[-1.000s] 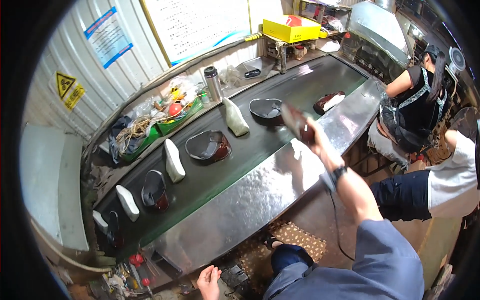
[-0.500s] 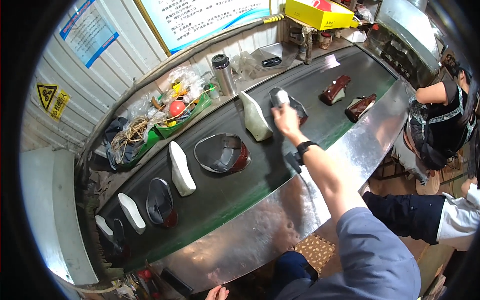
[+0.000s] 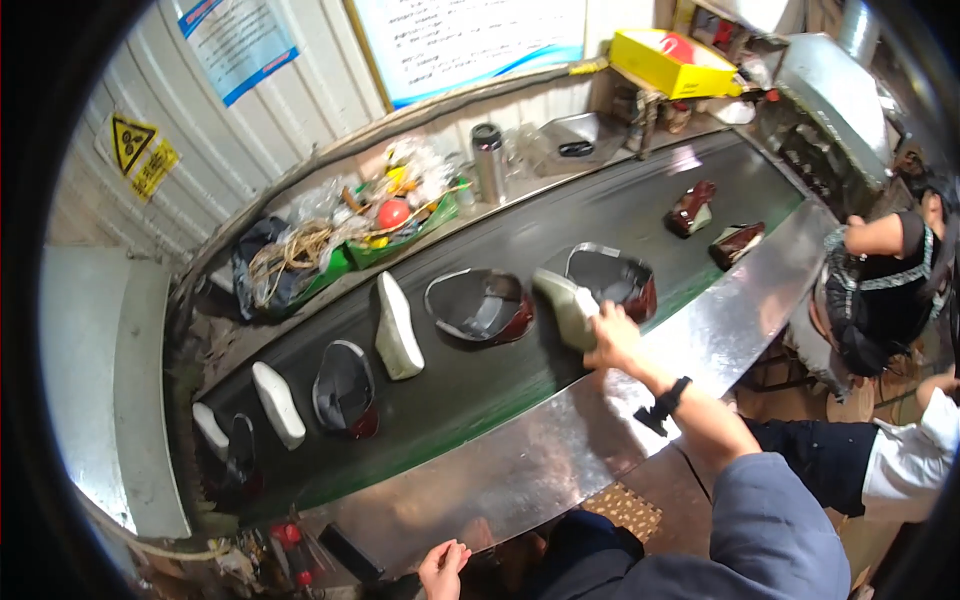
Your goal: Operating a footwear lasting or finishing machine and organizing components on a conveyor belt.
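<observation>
My right hand [image 3: 612, 338] reaches over the dark conveyor belt [image 3: 480, 395], its fingers closed on the lower end of a pale greenish shoe last [image 3: 563, 300]. Right beside that last lies a dark shoe upper [image 3: 610, 275] with a brown-red, glossy end, partly overlapped by the last and my hand. To the left sits another wide-open upper [image 3: 478, 305], followed by a white last [image 3: 398, 325], a narrower upper [image 3: 344, 388] and a second white last [image 3: 277, 405]. My left hand [image 3: 443, 572] is near the lower edge with its fingers curled together; nothing shows in them.
Two brown-red shoe pieces, one [image 3: 690, 208] farther back and one [image 3: 737, 245] nearer, lie at the belt's right. A metal ledge [image 3: 560, 440] runs along the near side. Behind stand a steel flask [image 3: 489, 165] and a yellow box [image 3: 670, 65]. Another person [image 3: 880, 265] is at the right.
My right hand has moved from the dark upper, where something white was at its fingers, to the pale last, which now lies closer to that upper. My left hand has come farther into view.
</observation>
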`<state>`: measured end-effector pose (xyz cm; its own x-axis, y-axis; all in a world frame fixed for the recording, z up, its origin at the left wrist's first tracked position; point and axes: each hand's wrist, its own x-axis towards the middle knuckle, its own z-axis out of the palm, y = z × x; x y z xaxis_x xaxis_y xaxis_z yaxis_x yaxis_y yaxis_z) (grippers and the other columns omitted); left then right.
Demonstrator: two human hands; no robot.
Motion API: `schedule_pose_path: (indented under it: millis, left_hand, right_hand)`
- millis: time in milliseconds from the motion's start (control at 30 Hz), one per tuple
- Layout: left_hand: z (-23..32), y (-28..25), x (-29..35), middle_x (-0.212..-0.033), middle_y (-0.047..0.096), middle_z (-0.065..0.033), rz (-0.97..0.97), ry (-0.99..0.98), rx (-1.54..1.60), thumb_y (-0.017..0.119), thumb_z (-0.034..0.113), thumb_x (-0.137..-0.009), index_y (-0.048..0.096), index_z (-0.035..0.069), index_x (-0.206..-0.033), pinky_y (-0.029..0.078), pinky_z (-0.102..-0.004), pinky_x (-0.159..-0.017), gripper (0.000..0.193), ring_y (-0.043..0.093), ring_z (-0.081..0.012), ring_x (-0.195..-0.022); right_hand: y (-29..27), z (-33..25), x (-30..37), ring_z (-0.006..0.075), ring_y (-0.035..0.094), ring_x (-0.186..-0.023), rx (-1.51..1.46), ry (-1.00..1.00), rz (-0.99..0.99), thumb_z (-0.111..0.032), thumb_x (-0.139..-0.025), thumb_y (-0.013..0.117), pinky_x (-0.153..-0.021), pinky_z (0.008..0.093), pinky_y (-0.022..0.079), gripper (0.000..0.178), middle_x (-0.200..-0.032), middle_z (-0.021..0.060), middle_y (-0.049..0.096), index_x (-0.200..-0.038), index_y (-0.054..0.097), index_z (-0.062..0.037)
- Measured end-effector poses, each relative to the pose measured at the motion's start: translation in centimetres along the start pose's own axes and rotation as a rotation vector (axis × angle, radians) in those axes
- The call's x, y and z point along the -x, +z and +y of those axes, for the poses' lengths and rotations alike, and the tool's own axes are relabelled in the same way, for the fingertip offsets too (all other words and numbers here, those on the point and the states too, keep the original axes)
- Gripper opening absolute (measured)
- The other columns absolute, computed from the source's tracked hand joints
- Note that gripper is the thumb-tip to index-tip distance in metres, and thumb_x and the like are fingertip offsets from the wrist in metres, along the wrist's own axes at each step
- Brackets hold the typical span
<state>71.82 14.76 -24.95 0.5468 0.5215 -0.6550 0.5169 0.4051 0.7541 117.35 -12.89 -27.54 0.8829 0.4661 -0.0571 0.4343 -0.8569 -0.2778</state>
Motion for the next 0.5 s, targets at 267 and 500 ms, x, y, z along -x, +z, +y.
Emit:
schedule_pose_path:
  millis: [267, 500]
  left_hand:
    - [2.9, 14.1, -4.7, -0.151, 0.040, -0.0292, -0.550, -0.243, 0.427, 0.061, 0.018, -0.101, 0.034, 0.010, -0.156, 0.039, -0.0544, -0.115, 0.062, 0.048, -0.0381, -0.136]
    - [-6.1, 8.3, -17.2, -0.134, 0.056, -0.0220, -0.923, 0.062, 0.095, 0.064, 0.032, -0.098, 0.038, 0.009, -0.154, 0.049, -0.0430, -0.099, 0.066, 0.057, -0.0311, -0.112]
  right_hand:
    - [-0.8, -9.4, 17.2, 0.0360, 0.054, -0.089, -0.161, -0.148, 0.125, -0.034, -0.054, 0.084, -0.070, 0.0477, 0.047, 0.053, -0.096, 0.0186, 0.054, -0.089, 0.062, -0.0009]
    - [-6.2, -13.7, 22.8, 0.0375, 0.062, -0.097, -0.950, 0.092, 0.387, -0.024, -0.070, 0.081, -0.080, 0.0456, 0.053, 0.058, -0.103, 0.0272, 0.058, -0.116, 0.057, 0.0029]
